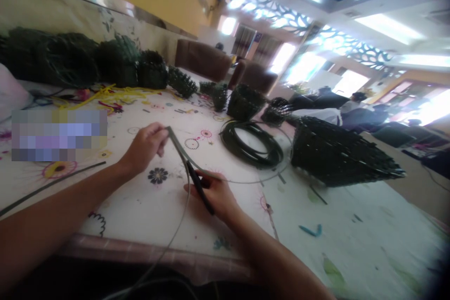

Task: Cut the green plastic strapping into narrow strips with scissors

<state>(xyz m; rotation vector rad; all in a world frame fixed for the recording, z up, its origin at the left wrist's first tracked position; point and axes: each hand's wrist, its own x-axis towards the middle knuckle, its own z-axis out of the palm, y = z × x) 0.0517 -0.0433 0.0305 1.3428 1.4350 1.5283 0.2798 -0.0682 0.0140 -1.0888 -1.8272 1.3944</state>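
My left hand (149, 145) pinches the end of a flat dark green plastic strip (176, 144) above the table. Slanting down from there, the strip parts into two thin lengths. One runs down over the table's front edge; the other curves right past my right hand (216, 192). That hand is closed around a slim black-handled tool (201, 190), whose tip meets the strip where it divides. The tool's working end is too blurred to name its kind. A coil of dark green strip (227, 145) lies beyond my right hand.
A large dark green woven basket (337, 154) lies on its side at right. Smaller woven baskets (246, 102) line the table's back. Yellow strips (87, 96) lie at back left, a loose green strip (63, 180) at left, and a teal piece (311, 230) at right. People sit farther off.
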